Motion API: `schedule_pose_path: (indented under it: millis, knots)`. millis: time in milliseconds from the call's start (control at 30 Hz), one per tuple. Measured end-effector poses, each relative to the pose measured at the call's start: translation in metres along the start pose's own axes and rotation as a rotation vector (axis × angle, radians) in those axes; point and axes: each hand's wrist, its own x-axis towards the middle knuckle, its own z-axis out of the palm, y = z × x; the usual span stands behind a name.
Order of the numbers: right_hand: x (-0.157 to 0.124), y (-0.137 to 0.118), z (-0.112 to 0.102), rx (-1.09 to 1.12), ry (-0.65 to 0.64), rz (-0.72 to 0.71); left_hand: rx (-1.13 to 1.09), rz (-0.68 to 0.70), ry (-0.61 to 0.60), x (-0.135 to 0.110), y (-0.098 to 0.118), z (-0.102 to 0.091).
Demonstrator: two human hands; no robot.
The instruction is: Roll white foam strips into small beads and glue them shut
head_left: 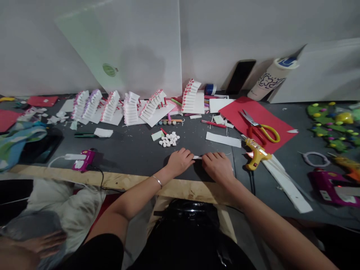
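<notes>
White on my feed and, I judge, paper-light, the slim strip [198,157] over the grey tabletop [135,152] would crease easily, so I favour a soft grip at its ends, where the left hand [180,162] and right hand [217,165] pinch it

dim, flat grey light with soft shadows and wide-lens stretch.
a blurry shadow on the white panel [157,30] suggests light from behind the wearer; darkness pools below the right hand [218,165]. small glints catch the bracelet [158,181] and shiny black material [191,210] at the waist. fine detail looks soft, the lower corners darken, and the right forearm [270,221] stretches edgeward.
</notes>
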Motion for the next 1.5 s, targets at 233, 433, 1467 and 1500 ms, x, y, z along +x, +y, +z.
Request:
schedule_pose_path:
  millis: [233, 433, 1467, 1500]
  knots:
    - [-0.002, -0.001, 0.002, 0.027, 0.005, -0.004, 0.064, 0.041, 0.027, 0.000, -0.002, 0.007]
    - [-0.010, 0.005, 0.005, 0.016, -0.027, -0.041, 0.077, 0.070, -0.018, -0.009, -0.006, 0.002]
    - [-0.038, 0.017, 0.011, 0.346, 0.006, 0.230, -0.336, -0.432, 0.025, -0.047, -0.011, -0.008]
    - [-0.038, 0.018, 0.012, 0.352, 0.009, 0.231, -0.339, -0.434, 0.022, -0.048, -0.010, -0.008]
